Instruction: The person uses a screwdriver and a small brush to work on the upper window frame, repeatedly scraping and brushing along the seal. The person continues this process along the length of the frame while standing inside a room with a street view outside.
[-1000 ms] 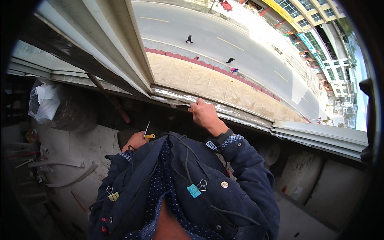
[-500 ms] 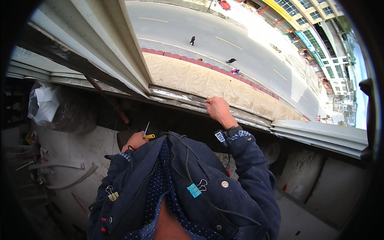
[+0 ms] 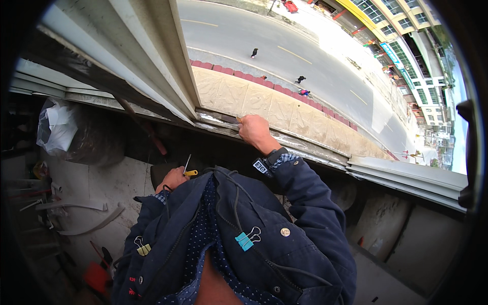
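My right hand (image 3: 255,131) is closed on a flat scraper (image 3: 234,119) at the track of the open window sill (image 3: 290,144), which is streaked with white residue. Lower down at left, my left hand (image 3: 174,179) is closed around tools: a thin metal shaft (image 3: 187,162) pointing up and a yellow handle (image 3: 190,173) show beside the fingers. Which piece belongs to which tool I cannot tell. A pale sliding window frame (image 3: 142,56) stands just left of the track.
A plastic bag (image 3: 63,127) lies at left, near a leaning red-tipped bar (image 3: 152,138). Pale strips (image 3: 81,207) and a red object (image 3: 96,277) lie on the floor (image 3: 117,188). Outside, far below, people (image 3: 300,80) walk on a street (image 3: 244,35).
My right hand slid rightward along the track half a second ago and is now back to the left, slightly higher. My left hand stays put. More of the red floor object shows.
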`<state>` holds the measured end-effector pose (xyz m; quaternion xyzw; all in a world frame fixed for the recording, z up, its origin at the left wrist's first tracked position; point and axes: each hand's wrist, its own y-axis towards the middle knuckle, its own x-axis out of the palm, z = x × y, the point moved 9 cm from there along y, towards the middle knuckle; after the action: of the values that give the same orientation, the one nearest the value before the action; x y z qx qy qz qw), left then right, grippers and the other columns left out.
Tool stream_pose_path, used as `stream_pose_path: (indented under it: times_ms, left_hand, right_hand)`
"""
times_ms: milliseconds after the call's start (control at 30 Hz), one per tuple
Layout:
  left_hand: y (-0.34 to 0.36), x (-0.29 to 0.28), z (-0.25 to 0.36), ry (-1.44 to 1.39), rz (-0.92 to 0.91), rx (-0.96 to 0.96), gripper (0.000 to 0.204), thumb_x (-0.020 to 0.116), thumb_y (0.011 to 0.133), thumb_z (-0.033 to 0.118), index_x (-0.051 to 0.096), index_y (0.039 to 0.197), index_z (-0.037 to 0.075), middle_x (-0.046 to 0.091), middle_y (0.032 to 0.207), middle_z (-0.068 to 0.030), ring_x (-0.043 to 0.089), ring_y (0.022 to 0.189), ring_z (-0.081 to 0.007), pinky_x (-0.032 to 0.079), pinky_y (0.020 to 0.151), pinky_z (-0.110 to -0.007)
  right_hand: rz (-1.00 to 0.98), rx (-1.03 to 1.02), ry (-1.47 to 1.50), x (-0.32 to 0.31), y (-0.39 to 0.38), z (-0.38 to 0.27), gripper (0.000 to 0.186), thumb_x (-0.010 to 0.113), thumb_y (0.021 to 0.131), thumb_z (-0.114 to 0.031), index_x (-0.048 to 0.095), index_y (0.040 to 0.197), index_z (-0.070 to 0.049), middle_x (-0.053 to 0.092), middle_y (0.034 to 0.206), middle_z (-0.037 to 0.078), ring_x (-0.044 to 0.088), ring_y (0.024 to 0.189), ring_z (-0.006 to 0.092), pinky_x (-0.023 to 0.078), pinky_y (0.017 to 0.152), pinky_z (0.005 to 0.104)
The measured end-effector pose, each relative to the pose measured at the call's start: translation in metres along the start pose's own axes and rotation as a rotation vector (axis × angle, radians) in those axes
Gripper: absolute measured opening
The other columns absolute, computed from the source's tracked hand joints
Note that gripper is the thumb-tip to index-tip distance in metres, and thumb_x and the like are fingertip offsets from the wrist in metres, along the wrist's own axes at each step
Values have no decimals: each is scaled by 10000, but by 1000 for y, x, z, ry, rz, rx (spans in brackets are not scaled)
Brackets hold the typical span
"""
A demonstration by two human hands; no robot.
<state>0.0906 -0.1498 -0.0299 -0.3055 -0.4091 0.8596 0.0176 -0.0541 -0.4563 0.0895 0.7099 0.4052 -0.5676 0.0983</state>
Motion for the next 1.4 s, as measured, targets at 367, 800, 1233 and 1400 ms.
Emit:
stream_pose_path:
  times_ms: [367, 800, 1233, 1400]
  left_hand:
    - [0, -2, 3, 34, -19, -25, 411, 630, 858, 297, 640, 1053, -65, 681, 1065, -328, 644, 1046, -478, 514, 919, -514]
    - [1, 3, -1, 8, -23, -25, 448, 633, 850, 310, 639, 1096, -65, 677, 1099, -329, 638, 1082, -477, 511, 939, -511]
    - [5, 12, 2, 54, -22, 16, 404, 632, 855, 266, 643, 1088, -64, 683, 1080, -317, 645, 1054, -467, 516, 926, -506]
    - [5, 13, 5, 41, -41, 6, 398, 631, 856, 272, 649, 1086, -52, 685, 1084, -311, 644, 1053, -467, 514, 930, -510]
  right_hand:
    - [22, -54, 51, 7, 22, -42, 229, 655, 851, -222, 744, 821, -13, 704, 802, 246, 699, 772, 433, 565, 695, 508]
    - [21, -91, 103, 13, 28, -53, 175, 632, 807, -151, 751, 843, -27, 721, 881, 221, 707, 831, 418, 570, 721, 501]
    - [194, -329, 97, -30, -48, -28, 150, 637, 879, -183, 661, 779, -74, 642, 770, 170, 655, 722, 394, 528, 622, 504]
    - [140, -288, -38, -26, -75, -8, 156, 642, 894, -211, 702, 843, -77, 648, 786, 184, 674, 730, 386, 537, 619, 495]
